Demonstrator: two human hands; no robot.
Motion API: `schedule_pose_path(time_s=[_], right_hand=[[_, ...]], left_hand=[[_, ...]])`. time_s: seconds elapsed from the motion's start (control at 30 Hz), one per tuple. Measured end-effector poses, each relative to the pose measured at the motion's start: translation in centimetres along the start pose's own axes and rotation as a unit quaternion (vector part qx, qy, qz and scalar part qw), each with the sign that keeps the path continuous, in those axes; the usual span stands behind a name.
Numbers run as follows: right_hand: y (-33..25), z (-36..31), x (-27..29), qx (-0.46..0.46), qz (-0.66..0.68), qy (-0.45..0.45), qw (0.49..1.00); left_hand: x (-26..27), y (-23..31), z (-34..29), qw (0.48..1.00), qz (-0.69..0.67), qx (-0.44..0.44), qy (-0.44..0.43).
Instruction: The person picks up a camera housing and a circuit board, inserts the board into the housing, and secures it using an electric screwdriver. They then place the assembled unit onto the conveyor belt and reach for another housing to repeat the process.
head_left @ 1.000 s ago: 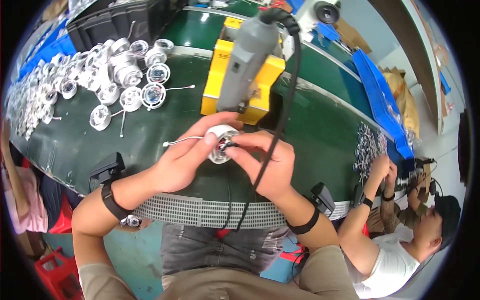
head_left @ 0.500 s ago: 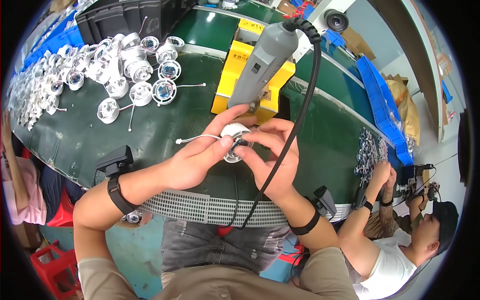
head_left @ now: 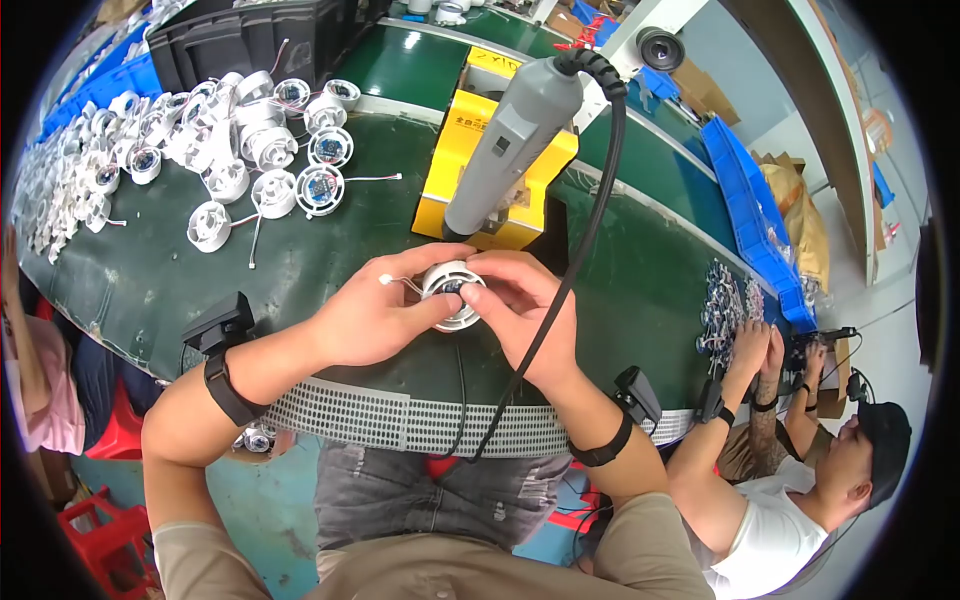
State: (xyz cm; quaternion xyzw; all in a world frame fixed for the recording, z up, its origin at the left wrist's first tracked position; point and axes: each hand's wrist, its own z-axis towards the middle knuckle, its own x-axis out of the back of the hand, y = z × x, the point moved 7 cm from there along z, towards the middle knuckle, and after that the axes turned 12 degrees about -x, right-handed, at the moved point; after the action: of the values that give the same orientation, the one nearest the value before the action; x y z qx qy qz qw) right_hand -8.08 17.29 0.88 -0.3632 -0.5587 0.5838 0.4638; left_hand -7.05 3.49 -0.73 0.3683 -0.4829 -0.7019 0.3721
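Observation:
Between both hands, low over the green table, is a small white round plastic housing (head_left: 447, 271) with a dark circuit board inside. My left hand (head_left: 362, 318) grips its left side, the thumb pressing on the board area. My right hand (head_left: 532, 318) grips the right side, its thumb also resting on the inner face. A short white wire with a connector (head_left: 387, 280) sticks out to the left over my left hand. Just beyond my hands, a grey electric screwdriver (head_left: 512, 135) stands tilted against a yellow machine (head_left: 470, 125). Its black cable (head_left: 590, 220) passes in front of my right hand.
Many similar white housings (head_left: 270, 145) lie heaped at the far left, before a black crate (head_left: 250, 45). Blue trays (head_left: 745, 200) stand along the right. There a co-worker's hands (head_left: 757, 350) work beside a pile of small wired parts (head_left: 722, 310). A perforated strip (head_left: 420, 422) edges the table.
My hands and the housing have come slightly lower and left. My left fingers have drawn in behind the housing, and my right fingers have closed around its far side.

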Motion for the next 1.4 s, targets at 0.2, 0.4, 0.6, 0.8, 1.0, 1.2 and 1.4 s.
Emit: schedule_pose_path(time_s=[0.2,0.4,0.6,0.8,1.0,1.2,1.4], right_hand=[[-3.9,0.2,1.0,0.207,-0.208,0.145,0.945],[-5.0,5.1,-2.1,0.085,-0.129,0.078,0.985],[-7.6,6.0,-0.5,0.268,0.108,0.167,0.943],[-8.1,7.6,0.9,0.259,0.078,0.236,0.933],[-7.8,8.1,1.2,0.251,0.056,0.239,0.936],[-7.7,8.1,1.2,0.244,0.046,0.246,0.937],[-7.6,7.9,1.1,0.236,0.054,0.235,0.941]], left_hand=[[1.2,-0.9,0.7,0.992,0.124,-0.030,0.004],[1.7,-2.2,0.3,0.995,0.084,0.050,0.004],[1.6,-2.8,0.6,0.992,-0.014,0.122,0.006],[2.0,-3.1,0.3,0.982,-0.019,0.189,0.023],[2.1,-3.2,0.3,0.982,-0.014,0.186,0.012],[2.0,-3.3,0.4,0.981,-0.020,0.191,0.016],[2.1,-3.5,0.1,0.979,-0.035,0.199,0.032]])
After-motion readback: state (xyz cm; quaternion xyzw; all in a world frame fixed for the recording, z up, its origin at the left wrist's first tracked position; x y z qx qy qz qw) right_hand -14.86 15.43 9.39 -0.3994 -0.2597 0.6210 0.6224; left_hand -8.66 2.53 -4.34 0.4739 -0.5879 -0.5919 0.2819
